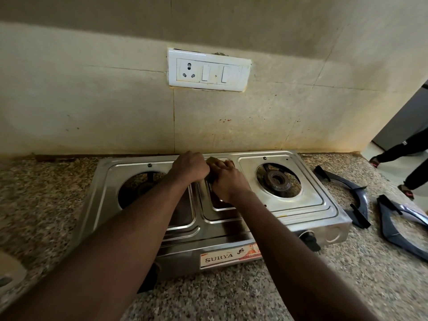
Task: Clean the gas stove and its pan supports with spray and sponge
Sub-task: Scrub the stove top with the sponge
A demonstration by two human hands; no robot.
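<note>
The stove (298,212) sat across the middle of the frame on a speckled counter (231,295), its steel top bare of supports. Both hands met at the centre back of the top, between the two burner wells. The left hand (190,166) was clenched, knuckles up, and the right hand (228,181) was curled just beside it, touching it; between them showed a yellowish sponge (214,160), gripped by both as far as could be told, though most of it was hidden under the fingers. The right burner (278,180) stood exposed in its round opening. Two dark pan supports (361,198) lay on the counter at the right of the frame, apart from the stove. No spray bottle was in view. The sponge looked soft and light, likely to squash and fold under pressure, so a flat palm over its back would spread the force better than a pinch at its edge. The steel top was stiff and, if wet, probably slick. The supports seemed rigid and heavier, with prongs that could snag; the curved outer rim would be the safest place to hold them. A switch plate (209,69) sat on the wall above, worth keeping dry.
</note>
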